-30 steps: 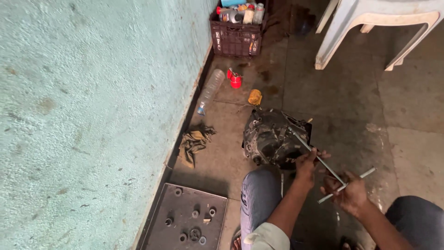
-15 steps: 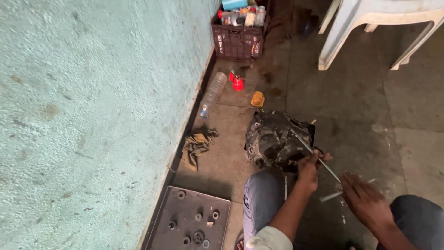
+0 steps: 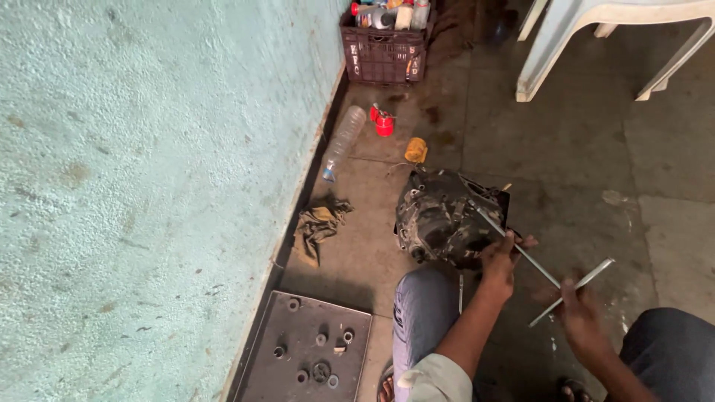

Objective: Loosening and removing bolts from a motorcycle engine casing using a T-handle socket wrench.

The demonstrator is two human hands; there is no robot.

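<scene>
Concrete floor by a teal wall: greasy engine casing (image 3: 445, 217) sits beside the knee. Left hand (image 3: 500, 259) grips a long metal rod (image 3: 514, 246) against the casing; right hand (image 3: 581, 316), just beyond it, closes on a second rod (image 3: 577, 288). Rag (image 3: 319, 225) and parts tray (image 3: 309, 350) lie wallward of the casing.

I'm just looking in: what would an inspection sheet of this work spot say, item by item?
Surface: stained concrete floor, dark oily patches.
Job's things: grimy engine block on the floor; left hand grips a thin metal rod that reaches to it; right hand holds a second rod that crosses the first.
Clutter: crumpled rag, empty plastic bottle, small red can, yellow lump, metal tray with small round parts.
Grippers: both hands bare, each closed on a rod.
Cables: nothing seen.
Surroundings: rough turquoise wall, dark crate of bottles, white plastic chair.
</scene>
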